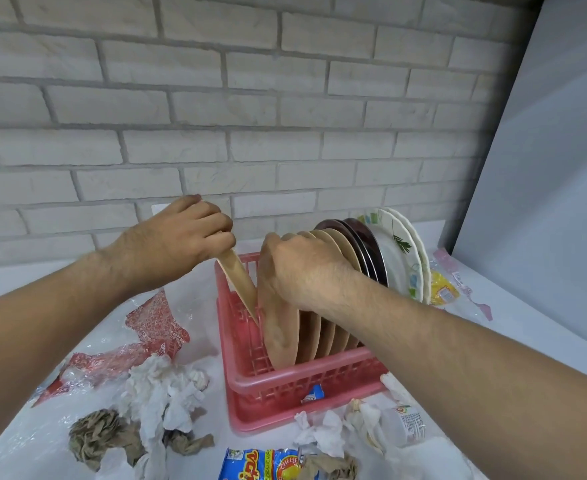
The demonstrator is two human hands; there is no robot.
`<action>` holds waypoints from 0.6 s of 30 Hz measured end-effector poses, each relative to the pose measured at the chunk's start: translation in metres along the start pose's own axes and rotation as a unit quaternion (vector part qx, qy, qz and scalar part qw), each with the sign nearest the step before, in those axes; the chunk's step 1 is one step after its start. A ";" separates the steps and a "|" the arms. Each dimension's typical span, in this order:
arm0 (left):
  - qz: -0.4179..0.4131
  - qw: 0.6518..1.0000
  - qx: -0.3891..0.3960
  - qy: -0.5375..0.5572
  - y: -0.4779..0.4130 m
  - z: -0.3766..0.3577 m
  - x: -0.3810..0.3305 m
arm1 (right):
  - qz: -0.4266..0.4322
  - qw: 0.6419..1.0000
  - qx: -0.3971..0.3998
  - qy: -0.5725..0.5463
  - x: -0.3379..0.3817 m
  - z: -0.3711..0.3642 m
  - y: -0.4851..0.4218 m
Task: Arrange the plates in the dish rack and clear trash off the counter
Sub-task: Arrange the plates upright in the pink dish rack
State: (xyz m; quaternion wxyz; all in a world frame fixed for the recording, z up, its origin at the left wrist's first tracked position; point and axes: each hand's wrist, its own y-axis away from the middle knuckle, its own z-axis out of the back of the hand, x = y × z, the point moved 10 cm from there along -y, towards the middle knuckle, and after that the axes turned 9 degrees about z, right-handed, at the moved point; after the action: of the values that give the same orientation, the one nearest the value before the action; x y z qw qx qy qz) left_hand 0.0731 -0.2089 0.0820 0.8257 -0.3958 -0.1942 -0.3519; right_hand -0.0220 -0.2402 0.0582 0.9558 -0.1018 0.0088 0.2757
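A pink plastic dish rack (247,386) stands on the white counter with a row of plates on edge: several tan plates (281,337), dark brown plates (368,251) behind them, then white patterned plates (402,258) at the far end. My left hand (177,233) grips the top rim of one more tan plate (240,285), tilted, its lower edge down inside the rack's near end. My right hand (302,268) grips the top of the nearest standing tan plate.
Trash lies around the rack: red-and-clear plastic wrap (153,327), crumpled white tissues (167,393), brown paper wads (101,434), a blue chip bag (260,462), a small bottle (406,424), a yellow packet (442,289). A brick wall rises behind; a grey panel (544,168) stands at right.
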 end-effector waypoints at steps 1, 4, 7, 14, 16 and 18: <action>-0.006 1.000 0.007 0.000 -0.002 -0.002 -0.004 | 0.004 1.000 -0.009 0.007 -0.001 0.006 0.002; -0.023 1.000 0.020 0.003 -0.008 -0.005 -0.017 | 0.008 1.000 -0.022 0.008 -0.002 0.021 0.007; -0.044 0.999 0.009 0.008 -0.014 -0.002 -0.032 | 0.002 0.999 -0.038 -0.018 -0.006 0.030 0.015; -0.066 0.997 0.025 0.019 -0.019 -0.014 -0.070 | -0.018 0.997 -0.059 -0.048 -0.019 0.039 0.033; -0.066 0.997 0.025 0.030 -0.018 -0.016 -0.078 | -0.014 0.997 -0.056 -0.051 -0.019 0.037 0.035; -0.063 0.997 0.024 0.041 -0.018 -0.017 -0.083 | -0.006 0.997 -0.055 -0.051 -0.019 0.034 0.037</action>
State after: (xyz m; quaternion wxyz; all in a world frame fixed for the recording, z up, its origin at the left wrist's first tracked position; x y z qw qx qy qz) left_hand 0.0044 -0.1950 0.0309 0.8186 -0.3481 -0.1929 -0.4142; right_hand -0.0589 -0.2129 0.0859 0.9498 -0.1401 -0.0555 0.2743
